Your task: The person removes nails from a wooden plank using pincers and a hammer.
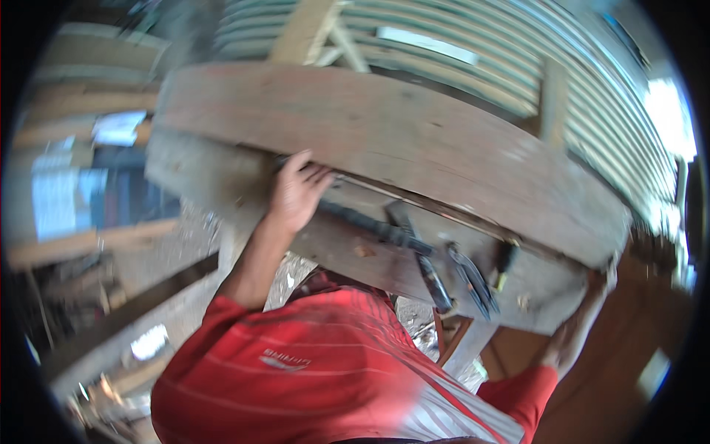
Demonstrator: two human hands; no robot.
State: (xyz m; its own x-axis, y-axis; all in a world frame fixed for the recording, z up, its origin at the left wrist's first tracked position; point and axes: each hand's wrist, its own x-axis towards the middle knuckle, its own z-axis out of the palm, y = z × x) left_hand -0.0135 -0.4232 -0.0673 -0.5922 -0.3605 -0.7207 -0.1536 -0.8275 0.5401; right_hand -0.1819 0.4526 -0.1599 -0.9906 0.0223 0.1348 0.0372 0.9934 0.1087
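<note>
My left hand (298,194) lies at the inner edge of a wide wooden plank (355,118), its fingers stretched out and apart. A small dark thing shows just beside the fingertips; its kind is unclear. At the right end of the bench, my right hand (608,275) touches the plank's end, its fingers blurred and partly hidden. Between the hands, on the lower bench board (547,285), lie a hammer (431,280), a pair of pliers (473,280) and a short black-handled tool (506,257). A dark ribbed bar (362,220) crosses the hammer. Along the plank's edge runs a thin rod (414,197).
Behind the bench stands a corrugated metal wall (473,29) with wooden posts (552,100). Shelves with papers (55,203) are at the left, smeared by motion. Below them a long beam (140,314) slants across. A brown panel (592,362) stands at the lower right.
</note>
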